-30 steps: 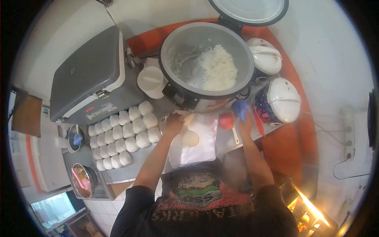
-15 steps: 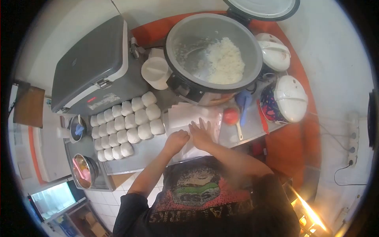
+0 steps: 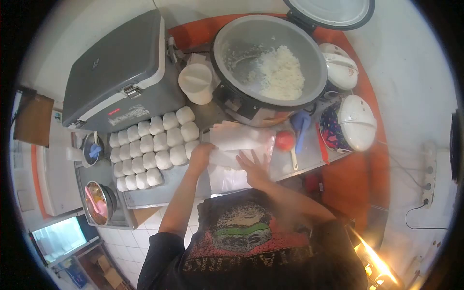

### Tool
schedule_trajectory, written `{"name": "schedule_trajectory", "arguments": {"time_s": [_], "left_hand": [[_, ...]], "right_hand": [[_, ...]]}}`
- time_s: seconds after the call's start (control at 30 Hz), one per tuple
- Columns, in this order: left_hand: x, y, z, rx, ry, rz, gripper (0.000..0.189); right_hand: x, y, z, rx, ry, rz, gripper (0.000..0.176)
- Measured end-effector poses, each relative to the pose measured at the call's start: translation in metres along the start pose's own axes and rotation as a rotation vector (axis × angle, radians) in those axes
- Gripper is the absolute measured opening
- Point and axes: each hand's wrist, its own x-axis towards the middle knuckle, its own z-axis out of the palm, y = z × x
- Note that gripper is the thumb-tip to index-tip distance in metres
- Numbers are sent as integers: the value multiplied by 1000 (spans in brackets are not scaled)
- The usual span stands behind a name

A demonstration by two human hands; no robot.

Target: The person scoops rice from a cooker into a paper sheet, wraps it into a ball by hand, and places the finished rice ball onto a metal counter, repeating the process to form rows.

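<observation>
My left hand [image 3: 202, 154] is closed at the left edge of a stack of white wrapping paper [image 3: 237, 137], with a paper sheet [image 3: 224, 157] in its fingers. Spread flat across the paper, the fingers of my right hand [image 3: 253, 169] press on its near part. Rows of white wrapped bundles [image 3: 147, 145] lie left of my left hand, the closest one almost touching it. Beyond the paper stands a large open rice cooker [image 3: 222, 63] with white rice [image 3: 282, 75] heaped on its right side.
A grey cooler box [image 3: 116, 72] and a white container [image 3: 196, 84] stand at the back left. Right of the paper lie a red round scoop [image 3: 285, 140] and a blue rice paddle [image 3: 301, 128]. Two white-lidded pots [image 3: 356, 123] stand farther right. A metal bowl [image 3: 111, 200] sits far left.
My left hand has moved left and slightly away from me, apart from my right hand. My right hand has shifted a little right and stays spread on the paper. The view has shifted slightly.
</observation>
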Motion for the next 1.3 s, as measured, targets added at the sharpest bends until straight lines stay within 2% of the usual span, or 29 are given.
{"name": "schedule_trajectory", "arguments": {"time_s": [0.07, 0.17, 0.27, 0.37, 0.47, 0.53, 0.67, 0.73, 0.87, 0.97, 1.0, 1.03, 1.1, 1.13, 1.23, 1.3], "left_hand": [[4, 3, -5, -16, -94, -125, 19], [-3, 14, 0, 19, -232, -437, 24], [-29, -38, 50, -342, 115, -330, 37], [-56, 37, 19, -133, -8, -436, 31], [-75, 54, 10, -231, -574, -756, 34], [-84, 54, 11, -755, -422, -908, 32], [-86, 36, 30, -1676, -80, -1185, 28], [-79, 47, 26, -1495, 59, -1061, 29], [-50, 92, 10, -1121, 298, -808, 32], [-21, 123, -21, 259, 73, 330, 39], [-18, 115, -7, 177, -74, 286, 39], [-14, 105, 2, 236, -159, 293, 36], [1, 89, 10, 360, -325, 313, 30], [5, 84, 11, 311, -346, 239, 27], [8, 76, 9, 186, -374, 51, 21], [8, 70, 2, 146, -333, -19, 19]], "right_hand": [[-6, 5, 2, 11, 10, -14, 77], [-9, 12, 3, 32, 20, -36, 79], [-12, 16, 6, 16, 33, -52, 77], [-14, 20, 3, 18, 23, -60, 72], [-17, 20, -3, 42, 9, -64, 59], [-21, 18, -10, 112, 44, -83, 54], [-23, 10, -20, 69, 43, -62, 59], [-24, 9, -12, -11, 81, -68, 55], [-14, 13, 16, -90, 217, -12, 33], [1, 16, 2, 6, 180, -3, 19], [8, 18, -6, 24, 138, -5, 18], [14, 20, -11, 41, 98, -10, 17], [28, 29, -18, 36, -39, -31, 19], [32, 36, -21, 34, -108, -38, 20], [37, 59, -4, 413, -18, 43, 16], [33, 55, -7, 389, 185, 37, 14]]}}
